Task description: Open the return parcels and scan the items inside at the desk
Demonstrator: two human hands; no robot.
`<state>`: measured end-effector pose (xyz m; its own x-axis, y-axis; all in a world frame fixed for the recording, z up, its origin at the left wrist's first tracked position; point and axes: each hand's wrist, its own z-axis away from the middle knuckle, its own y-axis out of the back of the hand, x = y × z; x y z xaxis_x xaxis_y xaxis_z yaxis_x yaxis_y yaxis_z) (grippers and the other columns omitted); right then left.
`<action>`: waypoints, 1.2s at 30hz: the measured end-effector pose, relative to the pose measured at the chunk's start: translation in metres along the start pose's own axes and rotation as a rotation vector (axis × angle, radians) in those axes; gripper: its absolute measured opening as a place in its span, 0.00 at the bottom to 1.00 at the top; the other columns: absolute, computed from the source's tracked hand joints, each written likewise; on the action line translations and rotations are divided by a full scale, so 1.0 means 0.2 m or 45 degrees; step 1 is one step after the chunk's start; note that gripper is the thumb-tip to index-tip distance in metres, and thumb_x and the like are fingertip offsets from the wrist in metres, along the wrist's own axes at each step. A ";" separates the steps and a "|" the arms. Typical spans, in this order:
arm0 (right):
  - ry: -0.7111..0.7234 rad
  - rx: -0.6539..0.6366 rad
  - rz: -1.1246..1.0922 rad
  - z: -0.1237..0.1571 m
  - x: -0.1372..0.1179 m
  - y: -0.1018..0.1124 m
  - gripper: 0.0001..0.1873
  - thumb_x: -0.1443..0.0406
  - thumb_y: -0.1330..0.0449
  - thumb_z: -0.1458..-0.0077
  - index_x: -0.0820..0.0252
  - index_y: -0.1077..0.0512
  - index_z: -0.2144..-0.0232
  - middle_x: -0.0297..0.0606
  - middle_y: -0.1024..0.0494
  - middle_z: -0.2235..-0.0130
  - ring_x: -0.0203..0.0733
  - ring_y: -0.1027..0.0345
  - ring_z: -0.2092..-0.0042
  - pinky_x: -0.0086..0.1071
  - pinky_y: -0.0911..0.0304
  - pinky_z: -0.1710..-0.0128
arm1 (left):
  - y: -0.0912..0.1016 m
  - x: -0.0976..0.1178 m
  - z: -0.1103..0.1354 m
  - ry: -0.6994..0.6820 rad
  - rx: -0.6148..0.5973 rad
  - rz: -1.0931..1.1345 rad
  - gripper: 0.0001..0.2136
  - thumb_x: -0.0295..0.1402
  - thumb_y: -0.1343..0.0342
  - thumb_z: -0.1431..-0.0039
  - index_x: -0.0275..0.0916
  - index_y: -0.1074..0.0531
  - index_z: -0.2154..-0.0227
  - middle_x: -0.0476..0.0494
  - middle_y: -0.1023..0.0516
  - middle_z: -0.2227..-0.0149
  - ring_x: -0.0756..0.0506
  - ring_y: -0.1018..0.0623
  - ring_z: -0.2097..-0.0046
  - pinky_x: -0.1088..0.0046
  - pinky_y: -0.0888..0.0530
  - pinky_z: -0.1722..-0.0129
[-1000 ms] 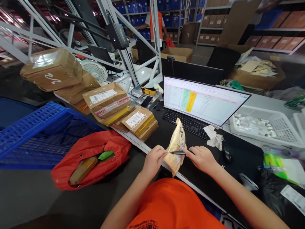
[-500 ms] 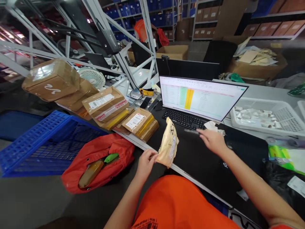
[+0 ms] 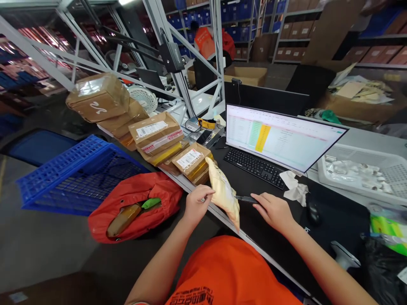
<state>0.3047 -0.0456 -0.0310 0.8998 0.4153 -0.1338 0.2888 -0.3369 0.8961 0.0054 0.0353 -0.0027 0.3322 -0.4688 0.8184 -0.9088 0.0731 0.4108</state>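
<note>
My left hand [image 3: 197,205] is closed on the edge of a small tan padded parcel [image 3: 223,191], holding it upright over the front edge of the black desk [image 3: 254,231]. My right hand [image 3: 273,210] grips a black pen [image 3: 244,198] whose tip points at the parcel's right side. A black keyboard [image 3: 254,166] and a lit monitor [image 3: 282,137] with a spreadsheet stand just beyond my hands.
Several taped brown parcels [image 3: 152,135] are piled to the left. A blue crate [image 3: 76,173] and a red bag [image 3: 136,203] lie below them. A crumpled tissue [image 3: 294,186], a mouse [image 3: 313,210] and a white basket [image 3: 362,173] are to the right. A person in orange [image 3: 205,42] stands far back.
My right hand reached out toward the keyboard, then came back with the pen to the parcel. The left hand turned and tilted the parcel.
</note>
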 end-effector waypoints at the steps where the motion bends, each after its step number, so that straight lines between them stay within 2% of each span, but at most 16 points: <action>1: -0.003 -0.011 -0.013 0.00 -0.01 0.00 0.18 0.60 0.48 0.33 0.58 0.28 0.46 0.39 0.21 0.61 0.38 0.28 0.62 0.31 0.39 0.65 | 0.01 0.02 -0.01 -0.053 -0.095 0.021 0.06 0.32 0.41 0.41 0.43 0.18 0.68 0.42 0.19 0.68 0.44 0.21 0.63 0.67 0.24 0.60; 3: -0.006 -0.032 -0.036 0.01 -0.04 -0.01 0.18 0.59 0.48 0.32 0.57 0.28 0.45 0.39 0.21 0.61 0.38 0.28 0.62 0.31 0.39 0.66 | 0.00 0.03 -0.01 -0.049 -0.184 0.090 0.05 0.34 0.39 0.41 0.44 0.17 0.68 0.42 0.18 0.68 0.43 0.21 0.63 0.65 0.23 0.60; 8: -0.014 -0.005 -0.052 0.02 -0.11 -0.05 0.19 0.61 0.49 0.32 0.56 0.29 0.43 0.39 0.21 0.62 0.37 0.29 0.63 0.31 0.40 0.66 | -0.11 -0.02 0.08 0.340 0.107 0.476 0.09 0.41 0.32 0.50 0.41 0.19 0.72 0.43 0.19 0.69 0.42 0.19 0.60 0.62 0.23 0.53; 11: 0.006 0.010 0.007 0.00 -0.15 -0.05 0.19 0.61 0.48 0.33 0.55 0.29 0.43 0.38 0.21 0.63 0.37 0.30 0.64 0.32 0.42 0.67 | -0.15 -0.01 0.13 0.586 0.164 0.643 0.14 0.43 0.29 0.55 0.38 0.20 0.70 0.43 0.19 0.68 0.42 0.18 0.62 0.63 0.21 0.57; 13: 0.028 0.031 0.056 -0.02 -0.18 -0.04 0.19 0.61 0.47 0.34 0.55 0.28 0.44 0.38 0.21 0.63 0.37 0.31 0.66 0.33 0.44 0.69 | -0.16 0.02 0.16 0.627 0.188 0.626 0.15 0.43 0.29 0.55 0.39 0.21 0.70 0.42 0.19 0.68 0.39 0.18 0.59 0.61 0.21 0.55; 15: 0.044 0.055 0.101 -0.03 -0.19 -0.03 0.18 0.61 0.46 0.34 0.55 0.27 0.45 0.38 0.21 0.64 0.36 0.33 0.67 0.34 0.46 0.70 | -0.15 0.06 0.18 0.566 0.197 0.533 0.12 0.42 0.30 0.53 0.40 0.21 0.72 0.44 0.20 0.70 0.38 0.18 0.55 0.56 0.24 0.48; 17: 0.063 0.080 0.146 -0.02 -0.18 -0.04 0.18 0.61 0.45 0.35 0.55 0.27 0.45 0.37 0.22 0.66 0.36 0.34 0.68 0.34 0.47 0.70 | -0.14 0.08 0.20 0.492 0.131 0.439 0.09 0.41 0.32 0.51 0.41 0.21 0.74 0.45 0.21 0.72 0.39 0.18 0.58 0.53 0.29 0.41; 20: 0.170 0.080 0.144 0.00 -0.13 -0.06 0.18 0.60 0.45 0.35 0.50 0.27 0.45 0.35 0.23 0.68 0.36 0.37 0.70 0.35 0.49 0.70 | -0.12 0.09 0.25 0.467 -0.102 0.423 0.07 0.39 0.32 0.49 0.42 0.20 0.75 0.47 0.21 0.73 0.43 0.20 0.65 0.51 0.30 0.40; 23: 0.320 -0.042 0.088 0.00 0.02 -0.10 0.17 0.59 0.46 0.35 0.42 0.28 0.45 0.33 0.25 0.70 0.35 0.39 0.70 0.35 0.51 0.70 | -0.10 0.09 0.31 0.518 -0.283 0.459 0.07 0.39 0.32 0.49 0.42 0.19 0.75 0.46 0.19 0.72 0.43 0.19 0.65 0.51 0.30 0.40; 24: 0.297 -0.094 0.104 0.00 0.10 -0.11 0.17 0.59 0.47 0.34 0.42 0.27 0.45 0.34 0.26 0.71 0.35 0.39 0.70 0.35 0.52 0.70 | -0.10 0.09 0.33 0.542 -0.325 0.461 0.07 0.40 0.32 0.49 0.42 0.19 0.75 0.46 0.19 0.71 0.43 0.19 0.65 0.51 0.30 0.39; 26: 0.004 -0.132 0.240 -0.02 0.28 -0.11 0.19 0.58 0.49 0.34 0.46 0.27 0.45 0.37 0.27 0.71 0.36 0.40 0.71 0.36 0.55 0.71 | -0.10 0.08 0.38 0.583 -0.467 0.482 0.09 0.41 0.31 0.51 0.42 0.19 0.75 0.46 0.19 0.72 0.44 0.20 0.66 0.51 0.31 0.39; 29: -0.677 0.004 0.480 -0.03 0.57 -0.12 0.23 0.56 0.53 0.33 0.56 0.28 0.44 0.43 0.26 0.69 0.38 0.41 0.71 0.37 0.61 0.72 | -0.08 0.04 0.44 0.651 -0.642 0.557 0.11 0.43 0.29 0.55 0.41 0.20 0.77 0.46 0.20 0.74 0.45 0.20 0.68 0.53 0.28 0.41; 30: -0.813 0.054 0.498 -0.01 0.64 -0.14 0.24 0.56 0.53 0.33 0.56 0.28 0.44 0.45 0.25 0.67 0.39 0.41 0.70 0.37 0.62 0.71 | -0.07 0.02 0.44 0.687 -0.592 0.571 0.13 0.44 0.29 0.55 0.41 0.21 0.77 0.46 0.20 0.74 0.44 0.20 0.67 0.54 0.26 0.43; 32: -0.910 0.067 0.438 0.04 0.70 -0.20 0.24 0.54 0.52 0.34 0.56 0.27 0.44 0.45 0.23 0.64 0.40 0.39 0.69 0.35 0.61 0.71 | -0.06 -0.04 0.42 0.763 -0.329 0.541 0.15 0.45 0.29 0.55 0.39 0.23 0.75 0.44 0.19 0.72 0.42 0.19 0.63 0.58 0.23 0.50; 34: -0.928 -0.011 0.323 0.12 0.64 -0.30 0.24 0.53 0.51 0.34 0.55 0.26 0.45 0.45 0.22 0.64 0.40 0.37 0.69 0.33 0.59 0.71 | -0.04 -0.09 0.36 0.775 -0.053 0.448 0.14 0.44 0.31 0.52 0.38 0.23 0.72 0.42 0.19 0.68 0.41 0.19 0.60 0.63 0.23 0.56; 36: -0.947 -0.075 0.187 0.22 0.49 -0.43 0.23 0.54 0.52 0.34 0.55 0.26 0.45 0.44 0.22 0.65 0.40 0.36 0.70 0.33 0.57 0.72 | -0.02 -0.14 0.28 0.713 0.132 0.343 0.13 0.43 0.34 0.49 0.38 0.24 0.69 0.42 0.19 0.65 0.42 0.20 0.59 0.66 0.24 0.56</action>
<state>0.3833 -0.0131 -0.1395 0.9170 -0.3166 -0.2428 0.1501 -0.2902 0.9451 -0.0139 -0.0012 -0.0492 0.1444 0.0884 0.9856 -0.9894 0.0254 0.1427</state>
